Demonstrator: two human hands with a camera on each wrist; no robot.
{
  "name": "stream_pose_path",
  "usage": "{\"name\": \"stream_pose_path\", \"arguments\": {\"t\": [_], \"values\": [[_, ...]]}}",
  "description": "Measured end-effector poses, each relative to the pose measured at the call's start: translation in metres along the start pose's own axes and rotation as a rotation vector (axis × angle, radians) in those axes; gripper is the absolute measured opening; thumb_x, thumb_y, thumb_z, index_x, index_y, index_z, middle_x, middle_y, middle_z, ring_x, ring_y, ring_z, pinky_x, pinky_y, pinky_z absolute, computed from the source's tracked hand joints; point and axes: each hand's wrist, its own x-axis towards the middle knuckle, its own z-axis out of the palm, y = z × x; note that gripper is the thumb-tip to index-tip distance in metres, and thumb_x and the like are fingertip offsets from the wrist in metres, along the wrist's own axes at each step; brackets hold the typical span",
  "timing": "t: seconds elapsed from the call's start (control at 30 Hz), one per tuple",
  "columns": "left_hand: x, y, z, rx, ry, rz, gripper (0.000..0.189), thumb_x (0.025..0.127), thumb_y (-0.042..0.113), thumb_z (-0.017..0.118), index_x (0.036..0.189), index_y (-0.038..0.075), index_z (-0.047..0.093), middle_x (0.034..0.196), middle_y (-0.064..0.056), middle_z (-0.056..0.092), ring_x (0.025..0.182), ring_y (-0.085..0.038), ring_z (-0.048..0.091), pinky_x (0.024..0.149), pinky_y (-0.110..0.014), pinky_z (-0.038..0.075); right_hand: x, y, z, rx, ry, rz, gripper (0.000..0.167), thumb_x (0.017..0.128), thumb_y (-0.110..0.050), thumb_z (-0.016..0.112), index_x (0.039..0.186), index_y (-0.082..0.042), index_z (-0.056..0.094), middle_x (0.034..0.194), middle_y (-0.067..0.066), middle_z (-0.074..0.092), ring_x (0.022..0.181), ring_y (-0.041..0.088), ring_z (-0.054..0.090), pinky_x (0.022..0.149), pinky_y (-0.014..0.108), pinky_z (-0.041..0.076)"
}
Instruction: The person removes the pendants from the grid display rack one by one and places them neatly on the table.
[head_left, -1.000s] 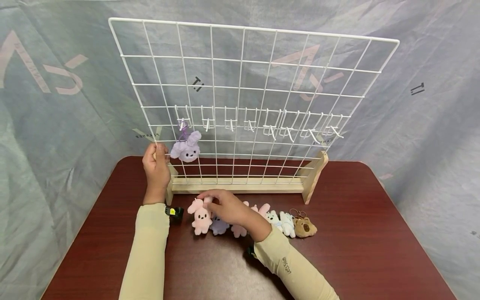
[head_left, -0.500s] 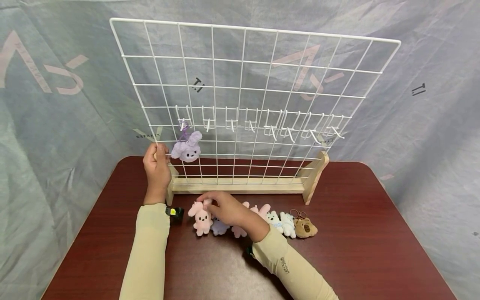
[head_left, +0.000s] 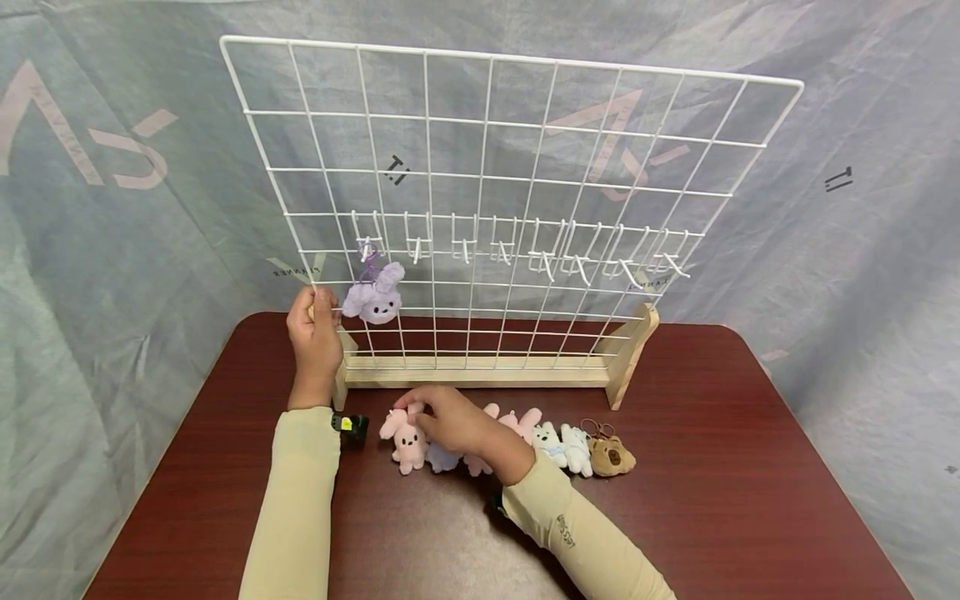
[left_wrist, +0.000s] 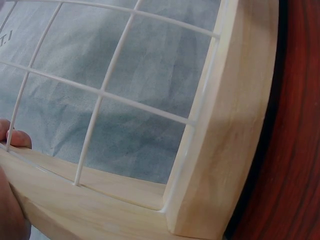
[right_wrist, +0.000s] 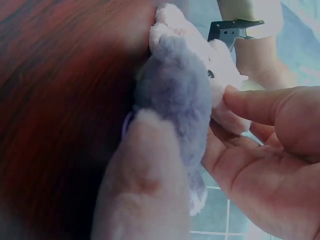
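In the head view, my left hand (head_left: 315,337) grips the left wooden post (left_wrist: 220,125) of a stand holding a white wire grid (head_left: 483,175). My right hand (head_left: 453,421) pinches a pink bunny plush keychain (head_left: 409,447) at its ear, between thumb and fingers. Beside it a purple plush (right_wrist: 175,95) is partly covered by that hand in the head view. Another pink plush (head_left: 477,463) lies under the right wrist. From the leftmost hook hangs a purple bunny keychain (head_left: 377,302).
To the right lie a third pink plush (head_left: 528,419), two white plush keychains (head_left: 550,443) and a brown bear-like plush (head_left: 613,457). Several white hooks (head_left: 502,252) run along the grid. A grey cloth (head_left: 862,275) hangs behind the dark red table (head_left: 735,467).
My right hand and the pink bunny have shifted slightly right and toward me, covering more of the purple plush. My left hand has kept its grip on the post.
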Motion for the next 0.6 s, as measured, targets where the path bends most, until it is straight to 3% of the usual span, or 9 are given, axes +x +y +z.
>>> {"name": "stream_pose_path", "arguments": {"t": [0.13,0.4,0.6], "values": [[-0.0002,0.0008,0.0001,-0.008,0.000,0.011,0.041,0.111,0.014,0.048,0.088,-0.020,0.049,0.076,0.011,0.051,0.058,-0.017,0.043,0.057,-0.026,0.037,0.0001,-0.0001,0.0009,-0.038,0.007,0.012,0.027,0.105,-0.003,0.060,0.128,-0.009,0.073,0.127,0.013,0.072,0.059,0.001,0.048,0.063,0.016,0.045],[-0.0001,0.0023,0.0011,-0.045,0.014,-0.009,0.042,0.111,0.013,0.049,0.088,-0.023,0.046,0.074,0.008,0.052,0.057,-0.022,0.041,0.056,-0.025,0.036,0.0002,0.0032,0.0019,-0.039,0.000,0.043,0.028,0.103,-0.002,0.061,0.129,-0.006,0.072,0.115,0.013,0.072,0.054,0.001,0.051,0.058,0.016,0.046],[0.0002,0.0038,0.0017,-0.028,0.010,-0.020,0.037,0.111,0.007,0.045,0.089,-0.023,0.047,0.075,0.012,0.052,0.058,-0.011,0.044,0.057,-0.025,0.036,0.0001,0.0039,-0.0002,-0.056,0.007,0.048,0.029,0.101,0.001,0.062,0.127,-0.006,0.073,0.096,0.007,0.069,0.058,0.001,0.051,0.060,0.016,0.046]]}}
